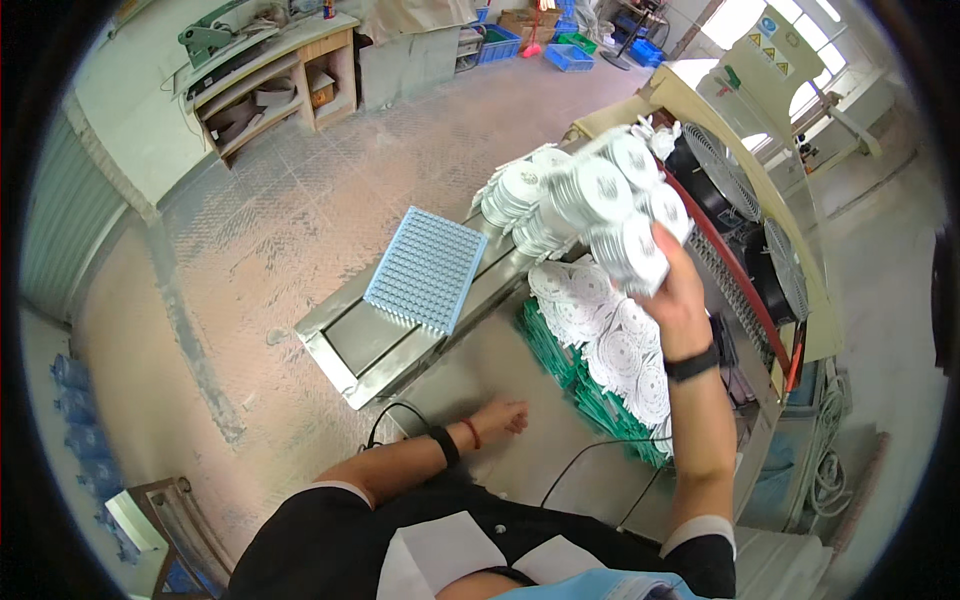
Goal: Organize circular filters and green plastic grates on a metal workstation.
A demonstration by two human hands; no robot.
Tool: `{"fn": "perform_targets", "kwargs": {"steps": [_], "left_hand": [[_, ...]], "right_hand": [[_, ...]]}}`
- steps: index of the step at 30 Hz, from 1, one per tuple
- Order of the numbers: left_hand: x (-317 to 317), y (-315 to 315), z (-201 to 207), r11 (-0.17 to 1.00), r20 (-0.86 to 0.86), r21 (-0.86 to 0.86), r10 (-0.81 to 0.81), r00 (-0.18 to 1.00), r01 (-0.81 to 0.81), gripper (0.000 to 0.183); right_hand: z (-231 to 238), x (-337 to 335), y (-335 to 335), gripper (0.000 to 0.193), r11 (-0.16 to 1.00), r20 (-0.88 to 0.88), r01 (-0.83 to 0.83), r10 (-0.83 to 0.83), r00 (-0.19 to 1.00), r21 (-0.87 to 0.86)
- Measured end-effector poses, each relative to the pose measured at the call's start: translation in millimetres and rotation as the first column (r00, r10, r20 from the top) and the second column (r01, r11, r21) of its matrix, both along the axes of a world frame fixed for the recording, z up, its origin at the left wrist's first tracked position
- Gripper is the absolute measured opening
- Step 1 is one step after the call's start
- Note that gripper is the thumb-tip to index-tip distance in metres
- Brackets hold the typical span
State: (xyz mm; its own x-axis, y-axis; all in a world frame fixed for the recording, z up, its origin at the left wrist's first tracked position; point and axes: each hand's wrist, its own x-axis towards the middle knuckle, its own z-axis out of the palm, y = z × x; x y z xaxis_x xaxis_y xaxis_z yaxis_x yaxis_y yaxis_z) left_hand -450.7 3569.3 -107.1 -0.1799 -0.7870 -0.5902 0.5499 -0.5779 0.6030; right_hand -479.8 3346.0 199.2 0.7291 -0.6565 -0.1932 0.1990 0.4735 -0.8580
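Observation:
My right hand (pixel 682 285) is closed around the end of a stack of thin white round discs (pixel 628 252) with raised patterns. More stacks of white discs (pixel 585 190) lie on their sides in rows at the far end of the metal bench. My left hand (pixel 502 416) hangs low, its fingers loosely curled with nothing seen in them. Right of it stands a green mesh crate (pixel 570 375), with flat white patterned discs (pixel 620 345) layered on top. A light blue pegged tray (pixel 428 270) lies across the bench frame (pixel 345 345).
Beyond my right hand stands a machine with round black fans (pixel 712 175) and a red rail (pixel 735 265). Black cables (pixel 585 450) run near my body. At the back are a wooden workbench (pixel 325 80) and blue bins (pixel 570 57). Water jugs (pixel 85 435) line the left.

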Motion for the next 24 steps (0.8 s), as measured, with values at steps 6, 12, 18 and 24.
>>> {"fn": "perform_targets", "kwargs": {"steps": [6,12,18,24], "left_hand": [[4,10,-5,1.0,-0.025,0.016,-0.002,1.0,0.003,0.03],[18,12,-17,0.998,-0.018,0.046,0.051,0.999,-0.05,0.026],[2,2,-19,0.998,-0.014,0.044,0.05,0.999,-0.05,0.022],[-27,-28,8,0.97,0.298,-0.239,0.126,0.946,-0.054,0.024]], "right_hand": [[-4,72,-38,0.04,0.996,-0.246,-0.041,0.059,0.967,0.075],[20,84,-50,0.056,0.978,-0.614,-0.211,0.173,0.771,0.01],[49,69,-76,0.082,0.834,-0.908,-0.486,-0.044,0.416,-0.262],[42,-22,-63,0.052,0.822,-0.51,0.085,-0.427,0.746,-0.563]]}}
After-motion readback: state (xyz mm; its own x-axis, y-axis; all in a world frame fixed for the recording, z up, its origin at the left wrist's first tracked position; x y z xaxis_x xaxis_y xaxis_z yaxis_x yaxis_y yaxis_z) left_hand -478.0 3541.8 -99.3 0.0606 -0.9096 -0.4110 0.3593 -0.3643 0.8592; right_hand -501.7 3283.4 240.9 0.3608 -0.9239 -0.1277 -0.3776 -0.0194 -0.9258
